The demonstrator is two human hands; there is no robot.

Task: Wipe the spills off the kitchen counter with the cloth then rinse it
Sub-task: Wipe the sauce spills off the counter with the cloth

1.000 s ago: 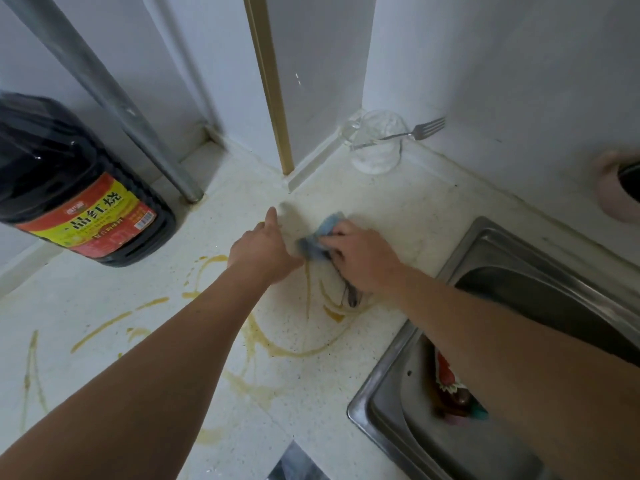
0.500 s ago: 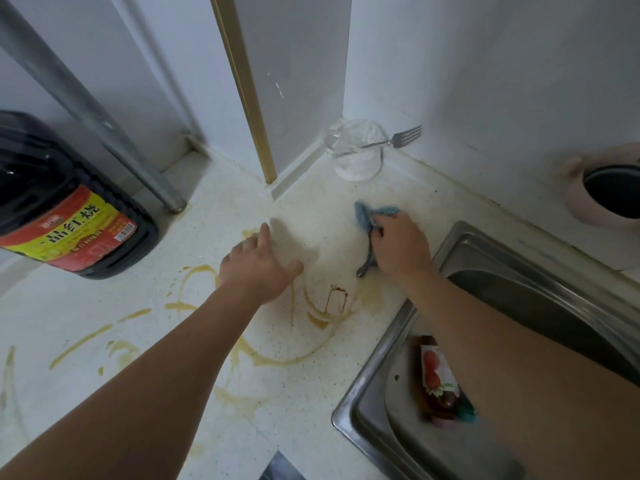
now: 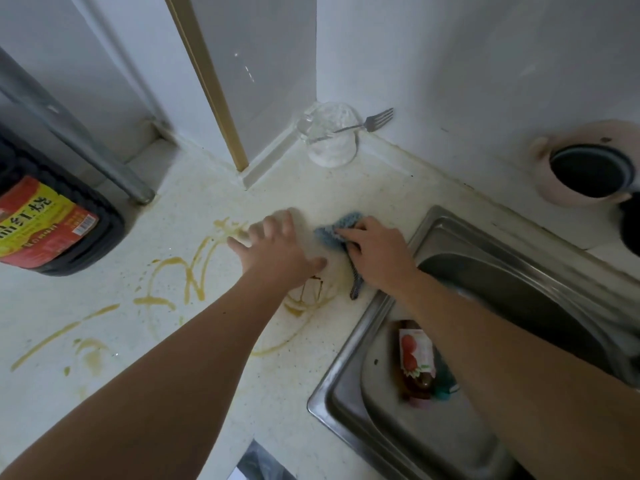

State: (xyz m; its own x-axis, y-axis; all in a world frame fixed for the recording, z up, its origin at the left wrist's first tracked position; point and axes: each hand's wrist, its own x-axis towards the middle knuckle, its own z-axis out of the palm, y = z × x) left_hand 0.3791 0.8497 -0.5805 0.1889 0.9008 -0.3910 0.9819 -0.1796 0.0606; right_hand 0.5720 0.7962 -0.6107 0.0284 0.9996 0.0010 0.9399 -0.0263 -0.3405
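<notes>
A blue-grey cloth (image 3: 337,227) lies on the pale speckled counter (image 3: 145,344), just left of the sink. My right hand (image 3: 377,252) presses down on the cloth with curled fingers; a strip of cloth sticks out below the palm. My left hand (image 3: 277,245) rests flat on the counter beside it, fingers spread, holding nothing. Yellow-brown spill streaks (image 3: 187,275) run across the counter to the left and below my hands, with a darker mark under my left wrist.
A steel sink (image 3: 433,427) at the right holds a small bottle (image 3: 415,358) with a strawberry label. A large dark oil jug (image 3: 45,223) stands at the left by a metal pipe (image 3: 100,154). In the back corner stands a glass (image 3: 330,140) with a fork. A pink pot (image 3: 585,168) sits far right.
My right hand swept the cloth right toward the sink, then back left toward my left hand. The left hand stayed flat on the counter and shifted slightly.
</notes>
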